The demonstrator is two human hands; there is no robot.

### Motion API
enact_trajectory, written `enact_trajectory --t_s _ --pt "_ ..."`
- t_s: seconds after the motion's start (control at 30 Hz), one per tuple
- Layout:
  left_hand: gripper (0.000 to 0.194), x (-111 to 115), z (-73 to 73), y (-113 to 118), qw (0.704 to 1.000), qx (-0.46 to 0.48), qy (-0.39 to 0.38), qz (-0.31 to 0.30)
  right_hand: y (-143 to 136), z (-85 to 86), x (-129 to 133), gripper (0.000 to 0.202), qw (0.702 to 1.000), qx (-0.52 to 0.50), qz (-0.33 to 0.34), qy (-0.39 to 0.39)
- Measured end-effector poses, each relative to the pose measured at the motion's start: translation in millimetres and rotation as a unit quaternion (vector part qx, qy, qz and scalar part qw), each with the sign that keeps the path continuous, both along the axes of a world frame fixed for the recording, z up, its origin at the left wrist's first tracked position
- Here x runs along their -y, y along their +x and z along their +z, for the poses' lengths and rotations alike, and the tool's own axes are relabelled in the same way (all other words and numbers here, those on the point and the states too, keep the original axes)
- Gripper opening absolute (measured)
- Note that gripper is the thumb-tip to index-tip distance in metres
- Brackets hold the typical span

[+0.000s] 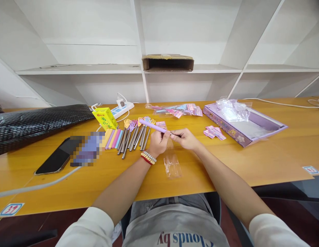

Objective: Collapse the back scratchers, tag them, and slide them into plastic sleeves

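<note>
Items rest on a yellow-brown wood-grain table [264, 161]. Shallow purple printed cardboard tray [226, 128] at right, clear plastic bags [234, 111] inside. Cluster of silvery metal rods [126, 145] with coloured claw-shaped heads lies left of centre. Left hand [158, 141] grasps a slim lilac cylindrical tube [151, 126], raised above the table. Right hand [186, 139] pinches a thin dark rod [175, 135] just beside the tube's near end.

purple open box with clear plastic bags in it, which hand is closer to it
Right. The right hand is left of the purple open box, with small pink cards between them; the left hand is farther left, holding a purple stick.
</note>
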State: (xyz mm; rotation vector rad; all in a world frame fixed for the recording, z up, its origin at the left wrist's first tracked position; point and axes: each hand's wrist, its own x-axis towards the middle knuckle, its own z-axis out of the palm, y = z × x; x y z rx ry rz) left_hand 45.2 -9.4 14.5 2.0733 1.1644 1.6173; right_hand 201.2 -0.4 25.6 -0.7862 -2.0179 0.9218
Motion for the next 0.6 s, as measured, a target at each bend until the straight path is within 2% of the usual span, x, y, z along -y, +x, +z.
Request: enact_trajectory --t_s 0.23,0.47,0.6 --pt "0.023 -1.5 2.6 -0.8 0.999 0.008 0.021 0.03 -0.8 -1.5 -0.7 0.034 0.998 0.035 -0.041 0.019" --pt "0.026 -2.2 2.0 -1.0 0.999 0.032 0.007 0.041 2.3 -3.2 -4.2 0.035 0.997 0.033 0.017 -0.071" --pt "0.028 -2.0 1.4 -1.0 0.999 0.038 -0.016 0.031 0.8 -4.1 -4.1 0.035 0.997 0.034 0.012 -0.069"
